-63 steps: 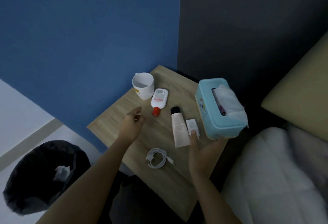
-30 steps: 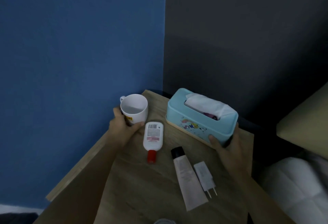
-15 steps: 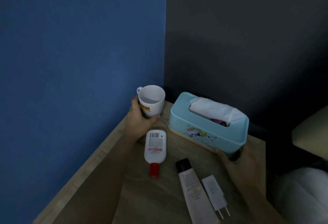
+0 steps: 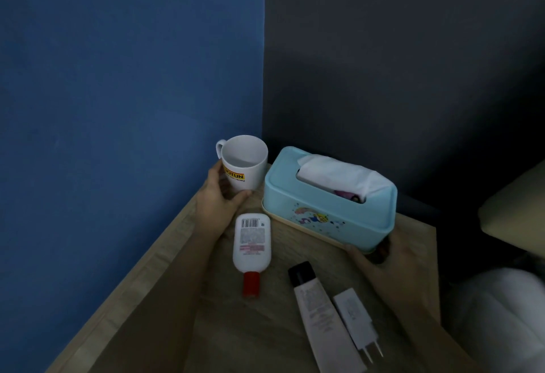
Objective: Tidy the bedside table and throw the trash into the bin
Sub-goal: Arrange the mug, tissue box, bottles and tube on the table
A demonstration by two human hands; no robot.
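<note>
A white mug (image 4: pixel 243 163) with a yellow label stands in the back corner of the wooden bedside table (image 4: pixel 165 299). My left hand (image 4: pixel 219 198) is wrapped around its base. Right beside the mug sits a light blue tissue box (image 4: pixel 327 204) with a white tissue sticking out. My right hand (image 4: pixel 386 263) grips the box's near right corner. A white bottle with a red cap (image 4: pixel 252 250) lies flat in front of the mug. A white tube with a black cap (image 4: pixel 320 316) and a white charger plug (image 4: pixel 355 325) lie side by side nearer to me.
A blue wall (image 4: pixel 126 77) borders the table on the left and a dark wall (image 4: pixel 398 56) stands behind it. At the right edge are a beige pillow (image 4: pixel 516 210) and white bedding (image 4: pixel 498 322). The bin is out of view.
Both hands have pushed the mug and the tissue box back towards the wall corner; they now stand close together. The view has moved forward, so the bin and cable have dropped out of sight.
</note>
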